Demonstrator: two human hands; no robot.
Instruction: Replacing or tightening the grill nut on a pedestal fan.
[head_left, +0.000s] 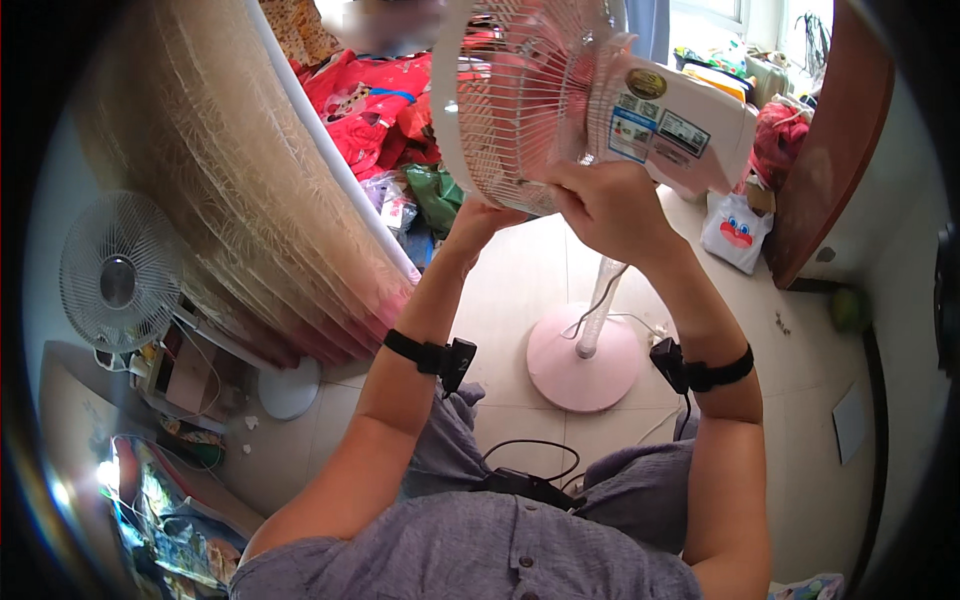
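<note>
A pink and white standing fan is right in front of me, its wire grille (520, 110) facing left and its pink motor housing (715, 150) with several stickers facing right. My left hand (485, 222) grips the lower rim of the grille from beneath; its fingers are partly hidden behind the rim. Close beside it, my right hand (615, 208) is closed on the back part of the grille, just under the housing, thumb and finger pinched at the wires. Below, a clear-looking pole (596, 310) with a grey cord runs down to the round pink base (570, 370) on the tiled floor.
Another white fan (118, 275) stands at the left by a gold curtain (230, 150). Red cloth (365, 110) and bags lie heaped behind the grille. A white bag (736, 235) sits on the floor near a reddish-brown wood panel (835, 150) at the right.
</note>
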